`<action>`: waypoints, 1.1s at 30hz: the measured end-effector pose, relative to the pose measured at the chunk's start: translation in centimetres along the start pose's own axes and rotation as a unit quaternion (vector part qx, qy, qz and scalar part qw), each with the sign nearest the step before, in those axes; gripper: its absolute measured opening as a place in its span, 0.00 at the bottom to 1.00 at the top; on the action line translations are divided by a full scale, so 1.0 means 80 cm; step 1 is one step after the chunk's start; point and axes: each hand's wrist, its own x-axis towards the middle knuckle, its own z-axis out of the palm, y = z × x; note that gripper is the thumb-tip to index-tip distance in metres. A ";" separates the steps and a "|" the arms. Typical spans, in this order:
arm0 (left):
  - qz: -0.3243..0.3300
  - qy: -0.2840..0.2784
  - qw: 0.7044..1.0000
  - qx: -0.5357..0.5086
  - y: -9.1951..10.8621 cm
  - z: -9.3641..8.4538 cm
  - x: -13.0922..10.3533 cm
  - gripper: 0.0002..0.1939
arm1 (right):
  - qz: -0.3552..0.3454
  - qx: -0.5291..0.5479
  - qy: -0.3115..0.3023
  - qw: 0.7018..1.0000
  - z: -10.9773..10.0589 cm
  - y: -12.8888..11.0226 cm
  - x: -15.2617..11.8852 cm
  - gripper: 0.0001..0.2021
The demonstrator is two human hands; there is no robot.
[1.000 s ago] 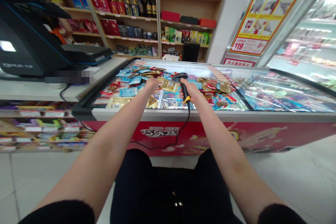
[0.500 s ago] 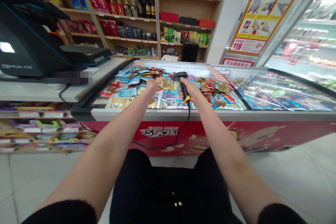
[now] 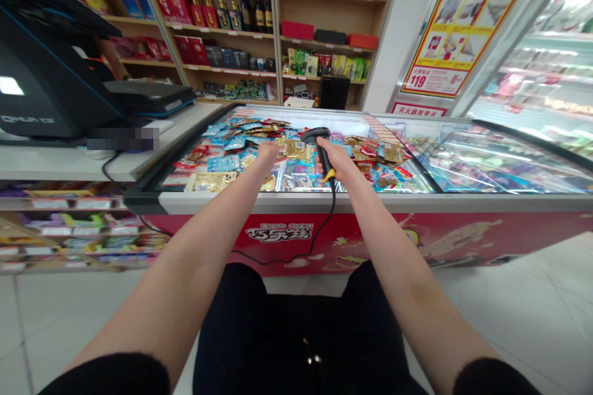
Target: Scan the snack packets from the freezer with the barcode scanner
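My right hand is wrapped round the handle of a black and yellow barcode scanner, its head pointing away and to the left. A cable hangs from the handle. My left hand is closed on the left end of a gold snack packet, which shows a white barcode label just left of the scanner's head. Around both hands, many small blue, gold and red snack packets lie in loose piles on the glass lid of a chest freezer.
At left, a counter carries a black checkout machine and a flat black scale. Shelves of boxes and bottles stand behind the freezer. The scanner cable loops down the freezer's red front. A red poster hangs at right.
Both hands, the scanner and the gold packet stay almost in place. The view has shifted very slightly.
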 end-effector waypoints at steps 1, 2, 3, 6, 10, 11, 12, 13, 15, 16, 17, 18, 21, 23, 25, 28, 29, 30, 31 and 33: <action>-0.017 -0.009 1.000 -0.002 0.001 0.000 -0.001 0.17 | 0.001 -0.001 -0.001 1.000 0.000 0.000 0.000 0.15; -0.032 -0.014 0.999 -0.006 0.002 0.001 -0.002 0.16 | 0.002 -0.001 -0.002 1.000 -0.001 0.000 0.001 0.15; -0.041 -0.016 0.999 -0.010 0.003 0.001 -0.003 0.16 | 0.004 0.000 -0.003 1.000 -0.001 0.000 0.001 0.15; -0.039 -0.008 0.999 -0.016 0.004 0.002 -0.004 0.17 | 0.005 0.005 -0.003 1.000 -0.002 -0.002 -0.001 0.15; -0.038 -0.013 0.999 -0.030 0.003 0.006 -0.004 0.17 | 0.007 0.009 0.000 1.000 -0.006 -0.003 -0.003 0.15; -0.040 -0.014 0.999 -0.031 0.004 0.008 -0.005 0.17 | 0.007 0.011 -0.001 1.000 -0.008 -0.003 -0.003 0.16; -0.042 -0.013 0.999 -0.031 0.005 0.010 -0.006 0.17 | 0.006 0.014 -0.002 1.000 -0.010 -0.003 -0.003 0.16; -0.047 -0.012 0.998 -0.033 0.006 0.012 -0.008 0.17 | 0.005 0.016 0.000 1.000 -0.013 -0.003 -0.003 0.16; -0.059 -0.010 0.997 -0.044 0.011 0.020 -0.011 0.16 | 0.005 0.019 0.007 1.000 -0.021 -0.005 -0.002 0.17; -0.066 -0.013 0.996 -0.051 0.014 0.025 -0.013 0.16 | 0.004 0.021 0.013 1.000 -0.025 -0.006 -0.002 0.17; -0.073 -0.020 0.995 -0.059 0.017 0.031 -0.015 0.16 | 0.002 0.022 0.019 1.000 -0.031 -0.007 -0.002 0.17; -0.080 -0.030 0.994 -0.064 0.020 0.039 -0.017 0.15 | 0.000 0.023 0.025 0.999 -0.036 -0.009 -0.002 0.17; -0.097 -0.063 0.990 -0.082 0.027 0.067 -0.023 0.13 | -0.018 0.025 0.042 0.999 -0.058 -0.016 -0.003 0.16; -0.105 -0.077 0.986 -0.103 0.029 0.091 -0.028 0.13 | -0.033 0.026 0.054 0.998 -0.074 -0.022 -0.005 0.16; -0.111 -0.089 0.982 -0.127 0.030 0.119 -0.033 0.13 | -0.047 0.029 0.067 0.996 -0.090 -0.029 -0.008 0.15; -0.111 -0.106 0.976 -0.156 0.031 0.163 -0.042 0.13 | -0.059 0.035 0.091 0.993 -0.113 -0.040 -0.014 0.14; -0.105 -0.119 0.974 -0.163 0.032 0.178 -0.046 0.12 | -0.063 0.037 0.099 0.992 -0.120 -0.043 -0.016 0.14; -0.099 -0.137 0.972 -0.164 0.032 0.192 -0.051 0.11 | -0.066 0.039 0.108 0.991 -0.127 -0.046 -0.017 0.14; -0.093 -0.154 0.971 -0.155 0.031 0.206 -0.056 0.11 | -0.070 0.040 0.114 0.990 -0.133 -0.048 -0.019 0.15; -0.069 -0.182 0.976 -0.094 0.028 0.228 -0.066 0.09 | -0.076 0.041 0.127 0.988 -0.144 -0.049 -0.022 0.15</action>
